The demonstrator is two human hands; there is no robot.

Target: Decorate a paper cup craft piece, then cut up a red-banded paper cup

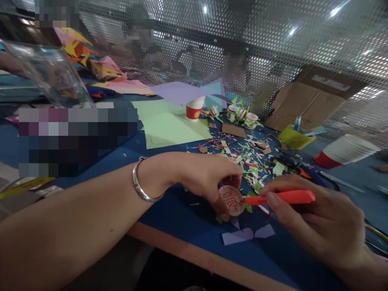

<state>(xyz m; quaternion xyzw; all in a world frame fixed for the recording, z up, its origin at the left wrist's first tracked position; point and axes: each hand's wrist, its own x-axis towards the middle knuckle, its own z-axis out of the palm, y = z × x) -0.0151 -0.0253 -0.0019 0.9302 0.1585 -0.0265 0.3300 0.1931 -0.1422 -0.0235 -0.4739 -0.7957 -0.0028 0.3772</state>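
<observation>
My left hand (209, 173) pinches a small round paper disc (230, 199) with a red cut pattern, holding it on edge above the blue table cover (169, 210). A silver bangle (140, 182) sits on that wrist. My right hand (315, 222) is closed round an orange craft knife (285, 197), whose tip touches the disc's right side. Below the disc lie pale purple paper scraps (242, 235).
Cut paper bits (251, 157) litter the table behind my hands. Green sheets (169, 125), a red-and-white paper cup (193, 108), a stack of cups lying on its side (342, 151), cardboard (306, 101), a glass jar (48, 72) and a perforated metal screen (273, 36) surround them. The wooden table edge (194, 254) runs near me.
</observation>
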